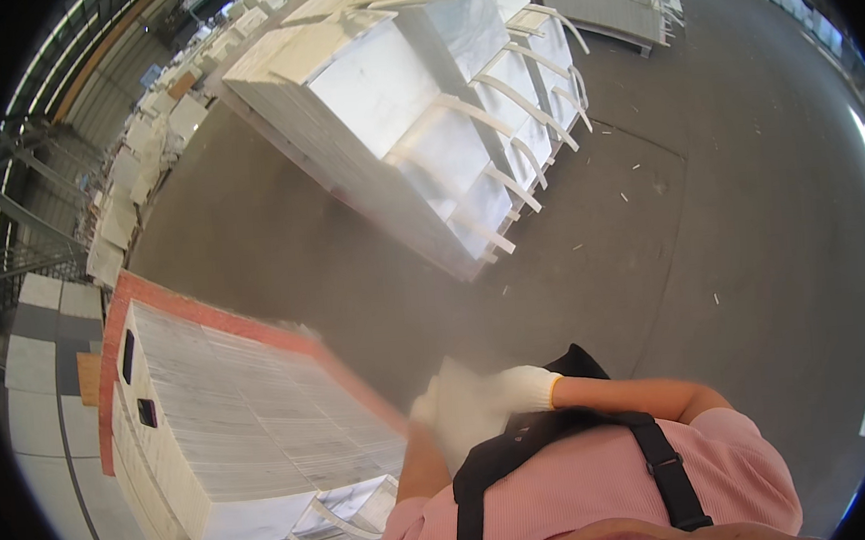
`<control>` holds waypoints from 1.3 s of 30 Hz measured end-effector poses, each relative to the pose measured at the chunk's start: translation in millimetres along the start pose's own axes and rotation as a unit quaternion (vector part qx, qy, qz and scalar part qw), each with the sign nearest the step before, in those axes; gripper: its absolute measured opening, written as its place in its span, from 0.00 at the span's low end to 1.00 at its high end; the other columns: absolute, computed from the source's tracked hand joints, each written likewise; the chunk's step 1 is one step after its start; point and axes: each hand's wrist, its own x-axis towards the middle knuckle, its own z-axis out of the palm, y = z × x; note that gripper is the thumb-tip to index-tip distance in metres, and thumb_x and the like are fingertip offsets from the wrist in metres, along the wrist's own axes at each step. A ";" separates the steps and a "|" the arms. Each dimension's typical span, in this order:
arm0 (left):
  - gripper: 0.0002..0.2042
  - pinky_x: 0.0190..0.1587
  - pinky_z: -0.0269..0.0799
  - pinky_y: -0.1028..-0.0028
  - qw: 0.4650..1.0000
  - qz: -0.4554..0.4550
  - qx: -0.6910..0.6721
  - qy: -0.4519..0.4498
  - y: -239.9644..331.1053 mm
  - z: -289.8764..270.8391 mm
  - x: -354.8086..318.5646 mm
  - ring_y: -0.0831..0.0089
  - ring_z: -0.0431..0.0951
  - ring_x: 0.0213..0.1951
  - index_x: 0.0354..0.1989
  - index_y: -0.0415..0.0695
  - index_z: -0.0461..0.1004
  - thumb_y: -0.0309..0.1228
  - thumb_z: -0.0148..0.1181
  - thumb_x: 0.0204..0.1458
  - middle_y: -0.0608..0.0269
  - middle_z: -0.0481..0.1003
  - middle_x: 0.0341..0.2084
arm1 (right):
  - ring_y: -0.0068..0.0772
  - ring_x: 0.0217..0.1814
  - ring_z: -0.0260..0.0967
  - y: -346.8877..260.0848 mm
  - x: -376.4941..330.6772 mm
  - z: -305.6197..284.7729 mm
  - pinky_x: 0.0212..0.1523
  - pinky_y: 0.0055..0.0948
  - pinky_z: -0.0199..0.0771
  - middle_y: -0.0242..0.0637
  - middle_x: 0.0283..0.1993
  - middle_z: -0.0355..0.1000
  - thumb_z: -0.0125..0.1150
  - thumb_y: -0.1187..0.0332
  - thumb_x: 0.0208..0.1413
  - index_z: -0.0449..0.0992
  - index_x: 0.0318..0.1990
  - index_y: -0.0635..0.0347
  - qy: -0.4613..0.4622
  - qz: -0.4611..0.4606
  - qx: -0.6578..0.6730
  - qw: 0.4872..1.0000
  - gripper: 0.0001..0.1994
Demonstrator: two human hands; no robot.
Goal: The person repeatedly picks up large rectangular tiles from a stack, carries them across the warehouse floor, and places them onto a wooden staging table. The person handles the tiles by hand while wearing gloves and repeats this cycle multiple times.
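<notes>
The person wears a pink ribbed short-sleeved top (608,488) with black straps (667,469) running over both shoulders; the strap on the right shoulder carries a black plastic buckle (675,462). White knitted work gloves cover the left hand (453,419) and the right hand (506,390), the right glove ending in a yellow-edged cuff (555,390) at the wrist. Both forearms are bare below the sleeves.

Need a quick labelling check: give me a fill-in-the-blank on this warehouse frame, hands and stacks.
1. Both hands wear ____ gloves.
2. The near stack of pale slabs sits on a pallet with a ____ edge.
3. The far wrapped stack is bound with white ____.
4. The gloved hands are held ____, in front of the chest.

Missing words: white; red; straps; together
</notes>
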 end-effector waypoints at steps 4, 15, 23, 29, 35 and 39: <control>0.53 0.67 0.59 0.60 1.000 0.006 0.011 -0.029 25.7 -3.1 33.0 0.44 0.68 0.67 0.60 0.27 0.72 0.75 0.35 0.57 0.32 0.73 0.58 | 0.56 0.60 0.73 13.6 9.3 -17.9 0.62 0.46 0.69 0.52 0.59 0.75 0.50 0.52 0.66 0.71 0.66 0.54 0.016 0.003 -0.025 1.000 0.26; 0.51 0.68 0.58 0.60 0.998 0.020 0.048 -0.028 150.5 -10.0 51.7 0.44 0.68 0.67 0.60 0.28 0.72 0.73 0.36 0.58 0.31 0.73 0.58 | 0.49 0.62 0.72 27.7 -21.6 -127.6 0.63 0.39 0.71 0.47 0.61 0.74 0.50 0.56 0.67 0.71 0.65 0.55 0.057 0.082 0.076 0.992 0.23; 0.49 0.69 0.58 0.61 0.997 0.011 0.079 0.015 267.3 41.4 71.5 0.43 0.67 0.67 0.61 0.30 0.72 0.72 0.35 0.59 0.30 0.72 0.58 | 0.46 0.62 0.73 177.3 -19.4 -181.0 0.64 0.38 0.70 0.45 0.63 0.74 0.54 0.48 0.66 0.71 0.68 0.53 0.077 0.036 0.074 0.994 0.28; 0.49 0.68 0.58 0.60 0.994 0.049 0.087 0.055 340.1 74.5 89.6 0.40 0.67 0.66 0.58 0.30 0.75 0.72 0.32 0.60 0.30 0.72 0.57 | 0.42 0.59 0.74 202.7 -71.6 -270.8 0.59 0.38 0.71 0.45 0.55 0.78 0.58 0.63 0.65 0.72 0.64 0.61 0.121 0.018 0.172 0.977 0.22; 0.43 0.57 0.72 0.59 0.982 0.109 0.039 0.148 414.9 27.8 72.8 0.47 0.81 0.51 0.51 0.34 0.80 0.70 0.41 0.61 0.38 0.80 0.47 | 0.31 0.56 0.72 205.6 -114.5 -346.4 0.58 0.29 0.70 0.36 0.57 0.76 0.62 0.68 0.58 0.71 0.66 0.61 0.051 0.014 0.529 0.847 0.27; 0.37 0.58 0.71 0.62 0.960 0.185 0.089 0.192 461.4 -37.9 21.3 0.54 0.83 0.48 0.49 0.43 0.83 0.67 0.44 0.61 0.46 0.81 0.48 | 0.38 0.55 0.77 215.7 -88.7 -349.6 0.57 0.39 0.78 0.45 0.56 0.77 0.65 0.69 0.56 0.72 0.62 0.71 -0.020 0.125 0.591 0.797 0.27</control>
